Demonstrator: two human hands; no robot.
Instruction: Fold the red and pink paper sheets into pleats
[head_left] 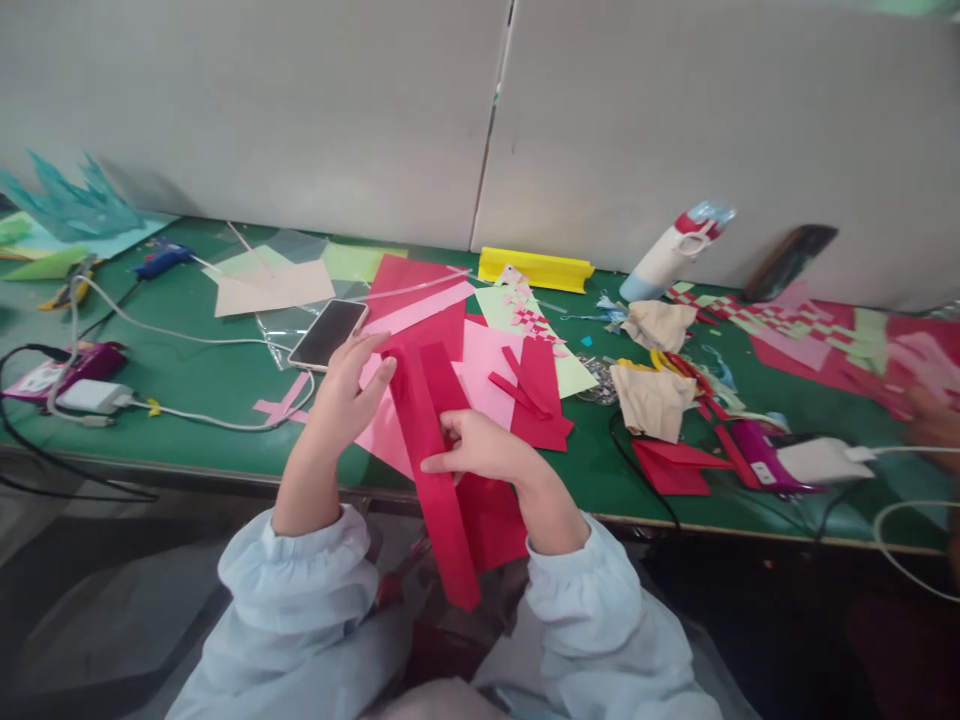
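Observation:
A long folded strip of red paper (441,500) slants from the table's front edge down over my lap. My right hand (484,445) pinches it about midway, thumb on top. At the strip's upper end is my left hand (346,390), fingers stretched out and thumb apart, its thumb tip close to the red paper; whether it touches I cannot tell. Another red sheet (491,515) hangs over the edge below my right wrist. Under and behind the strip lie a pink sheet (491,370) and several red pieces, with narrow red strips (521,385) on top.
A phone (330,333) lies beyond my left hand. White cables, a charger (94,396) and a blue glue gun (163,258) are at left. Right are a bottle (675,250), beige cloth pieces (654,400) and a purple box (765,455). Another person's hand (934,415) shows at far right.

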